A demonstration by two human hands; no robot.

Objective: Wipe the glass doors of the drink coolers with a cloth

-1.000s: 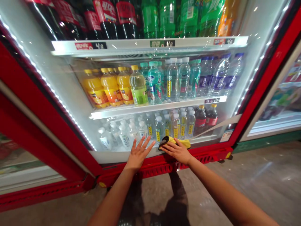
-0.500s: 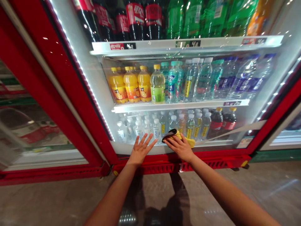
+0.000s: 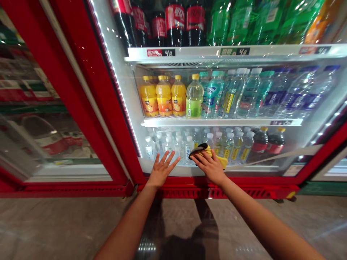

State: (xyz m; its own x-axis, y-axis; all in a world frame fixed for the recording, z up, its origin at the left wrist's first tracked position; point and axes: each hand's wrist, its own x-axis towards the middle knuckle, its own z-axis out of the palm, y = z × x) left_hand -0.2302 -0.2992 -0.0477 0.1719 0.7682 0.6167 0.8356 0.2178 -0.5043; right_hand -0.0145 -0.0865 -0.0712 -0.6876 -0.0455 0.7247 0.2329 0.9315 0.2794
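My left hand [image 3: 162, 170] lies with its fingers spread against the lower part of the glass door [image 3: 173, 172], in front of small clear bottles [image 3: 189, 146], and holds nothing. To its right, my right hand [image 3: 210, 166] presses a yellow and black cloth [image 3: 222, 161] to the glass, its fingers over the cloth's left part. Part of the cloth sticks out to the right, beneath and beside the fingers. Behind the glass, orange juice bottles [image 3: 163, 97] and a green-labelled bottle [image 3: 194, 98] stand on the middle shelf [image 3: 222, 122].
The red cooler frame [image 3: 187, 181] runs below my hands, with a red vent grille [image 3: 179, 193] under it. Another red-framed cooler [image 3: 81, 183] is at the left. Cola bottles [image 3: 175, 23] stand on the upper shelf. A pale strip [image 3: 282, 158] crosses the glass at the right. Grey floor [image 3: 67, 224] lies below.
The view has shifted, so the coolers appear further right. Relative to the door, both hands have moved slightly left, and the cloth has gone along with my right hand.
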